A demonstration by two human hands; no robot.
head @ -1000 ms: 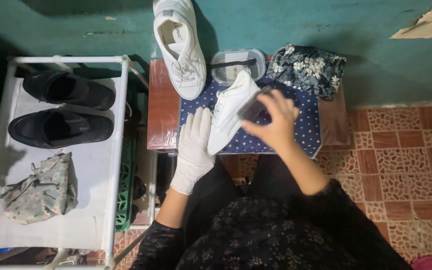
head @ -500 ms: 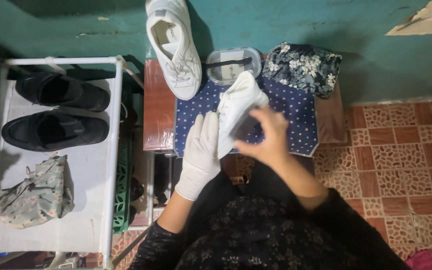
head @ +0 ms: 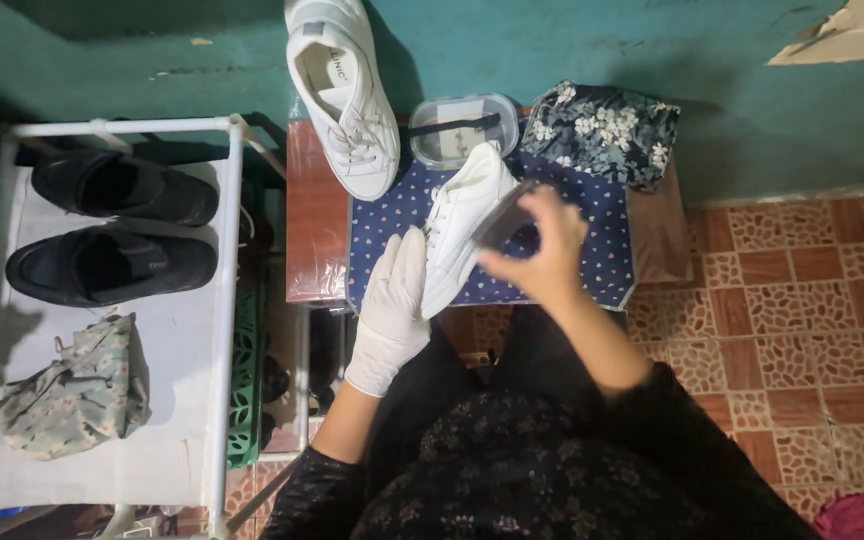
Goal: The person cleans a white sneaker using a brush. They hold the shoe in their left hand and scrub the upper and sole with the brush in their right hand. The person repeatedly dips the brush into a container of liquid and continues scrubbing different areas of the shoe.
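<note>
Teal painted wall (head: 602, 40) and reddish patterned floor tiles (head: 782, 300) frame a cramped corner. At the left stands a white metal shoe rack (head: 227, 300) whose top shelf carries two black slip-on shoes (head: 112, 225) and a crumpled floral cloth bag (head: 77, 390). Beside it sits a low brown wooden desk (head: 312, 220) covered in part by a navy cloth with small hearts (head: 607, 250).

On that desk a white lace-up sneaker (head: 347, 100) stands with its heel against the wall, looking clean and set aside. Next to it are a dark flowered fabric pouch (head: 607, 130) and a clear plastic tub (head: 457, 125) with a dark stick-like tool across it.

A second white sneaker (head: 462, 220) is tilted on the cloth. The left hand (head: 392, 310), in a white rubber glove, steadies its heel end, fingers laid flat along its side. The bare right hand (head: 542, 255), blurred by motion, has its grip closed on a small dark block (head: 502, 220), perhaps a brush or sponge, pressed to the sneaker's side. By the look of it, one shoe is finished and this one is mid-clean.
</note>
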